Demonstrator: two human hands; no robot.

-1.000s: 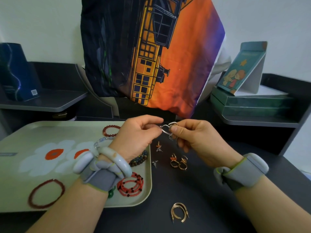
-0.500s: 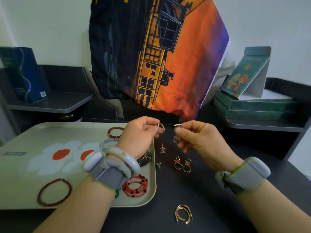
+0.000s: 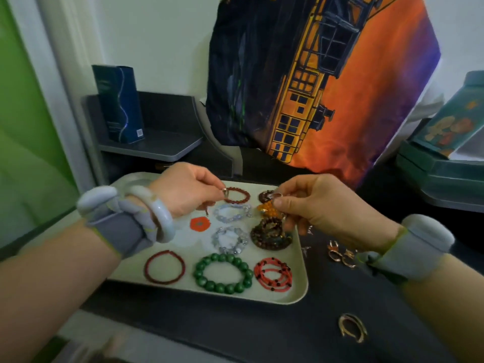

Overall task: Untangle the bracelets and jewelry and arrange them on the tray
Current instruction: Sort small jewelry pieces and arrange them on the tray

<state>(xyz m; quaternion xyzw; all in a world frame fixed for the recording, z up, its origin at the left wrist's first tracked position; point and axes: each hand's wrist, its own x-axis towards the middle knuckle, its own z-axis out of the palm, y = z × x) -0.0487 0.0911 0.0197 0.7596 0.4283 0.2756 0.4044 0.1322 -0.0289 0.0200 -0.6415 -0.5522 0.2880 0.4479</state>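
The left hand (image 3: 183, 189) pinches a small silver ring (image 3: 224, 190) between thumb and forefinger, fingers curled close round it, and holds it above the far part of the tray (image 3: 298, 284), over a dark red bead bracelet (image 3: 237, 195). The right hand (image 3: 314, 205) pinches another small ring (image 3: 276, 196) in the same way, over the tray's right edge near an orange bead piece (image 3: 267, 207). A second ago both hands met on one joined silver piece above the dark desk (image 3: 262, 331); half a second ago they had drawn apart with a ring each, and now both hands are over the tray, well apart. On the tray lie a green bead bracelet (image 3: 222, 272), a thin red bracelet (image 3: 164, 267), a coral strand bracelet (image 3: 273, 274), two clear bead bracelets and a dark brown stack (image 3: 271, 235). Gold hoops (image 3: 352, 327) and small rings (image 3: 340, 255) lie on the desk right of the tray.
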